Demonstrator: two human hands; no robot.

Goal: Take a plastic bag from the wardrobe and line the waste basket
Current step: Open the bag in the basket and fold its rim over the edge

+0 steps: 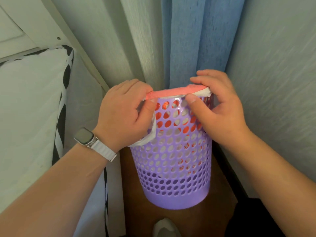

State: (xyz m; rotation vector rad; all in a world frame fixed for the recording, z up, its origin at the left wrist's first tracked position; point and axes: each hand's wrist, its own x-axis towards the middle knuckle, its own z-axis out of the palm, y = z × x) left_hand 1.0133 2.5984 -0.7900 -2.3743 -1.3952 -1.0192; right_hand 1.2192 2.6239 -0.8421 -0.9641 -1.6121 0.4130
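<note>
A purple perforated waste basket (172, 168) stands on a brown wooden floor in a narrow gap. A white and red plastic bag (174, 92) sits inside it; its red parts show through the holes. The bag's edge is stretched across the basket's rim. My left hand (123, 112), with a watch on the wrist, grips the bag's edge at the rim's left side, and a white handle loop hangs below it. My right hand (217, 106) pinches the bag's edge at the rim's right side.
A white mattress with a black and white trim (66, 86) lies close on the left. Pale and blue curtains (196, 40) hang right behind the basket. A pale wall or curtain closes the right side. A white shoe tip (166, 228) shows at the bottom.
</note>
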